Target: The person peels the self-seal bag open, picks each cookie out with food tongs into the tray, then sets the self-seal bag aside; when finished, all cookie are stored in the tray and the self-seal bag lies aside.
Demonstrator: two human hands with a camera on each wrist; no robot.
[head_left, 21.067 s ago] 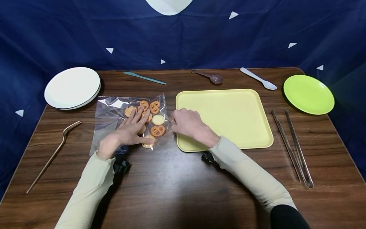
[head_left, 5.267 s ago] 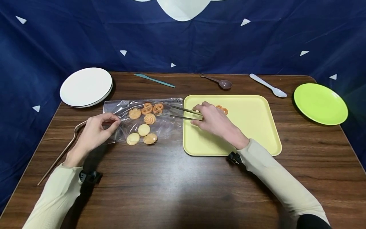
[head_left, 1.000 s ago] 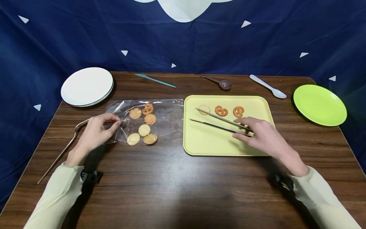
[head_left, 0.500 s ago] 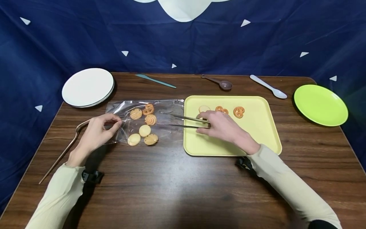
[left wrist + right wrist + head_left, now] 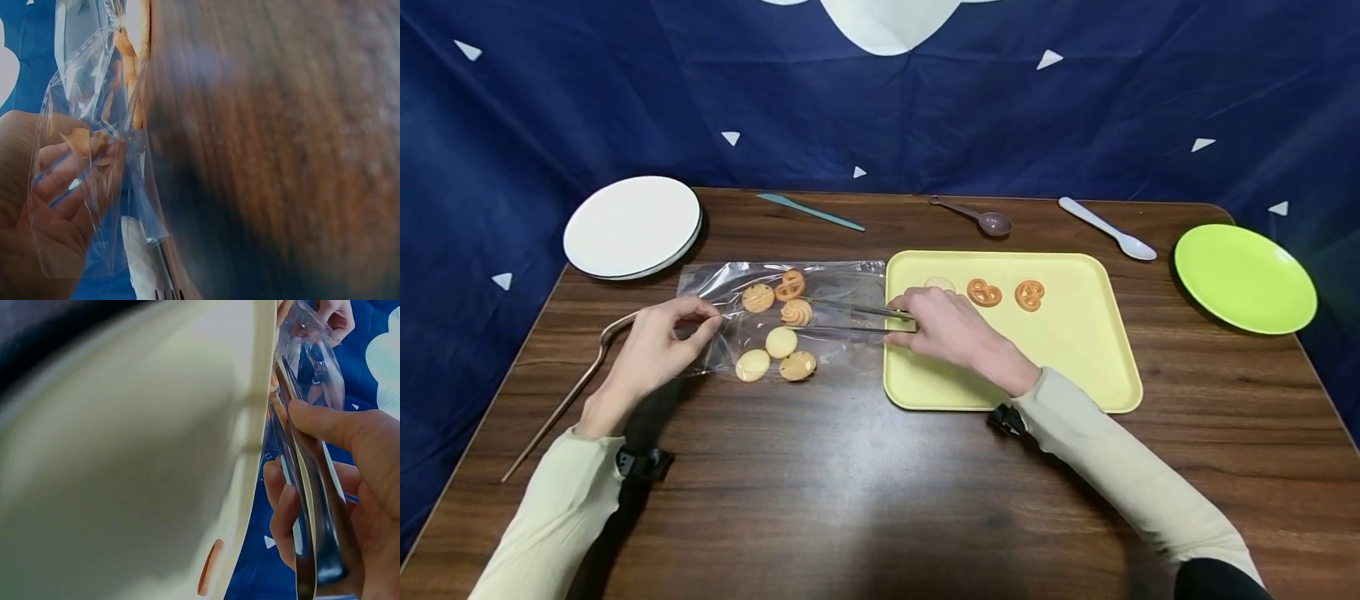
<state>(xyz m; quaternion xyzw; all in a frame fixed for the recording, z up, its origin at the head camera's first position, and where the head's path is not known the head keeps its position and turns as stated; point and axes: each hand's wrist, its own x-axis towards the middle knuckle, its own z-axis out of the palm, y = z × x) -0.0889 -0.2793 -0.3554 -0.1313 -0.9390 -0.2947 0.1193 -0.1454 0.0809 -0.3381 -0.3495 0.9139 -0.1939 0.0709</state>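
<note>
In the head view, my left hand [image 5: 658, 350] pinches the open-ended clear plastic bag [image 5: 850, 354] at its left part. My right hand [image 5: 955, 333] holds metal tongs [image 5: 868, 311], which reach into the bag from its right end. Their tips lie about the swirl cookie [image 5: 796, 313]; whether they grip it I cannot tell. Also inside are one pretzel [image 5: 790, 285], a speckled cookie [image 5: 757, 297] and several other round cookies [image 5: 782, 342]. The yellow tray [image 5: 1045, 367] bears two pretzels [image 5: 1029, 295] and a pale round cookie [image 5: 940, 284], partly hidden by my right hand.
White plates [image 5: 632, 227] stand at the back left, above a copper-coloured fork [image 5: 557, 408]. Along the back lie a teal knife [image 5: 811, 212], a brown measuring spoon [image 5: 994, 223] and a pale spoon [image 5: 1108, 227]. A green plate [image 5: 1245, 279] sits far right.
My right hand has carried the tongs left from over the tray into the bag. Earlier, the tongs lay at the right and the tray was bare; two pretzels and a cookie have since moved onto it.
</note>
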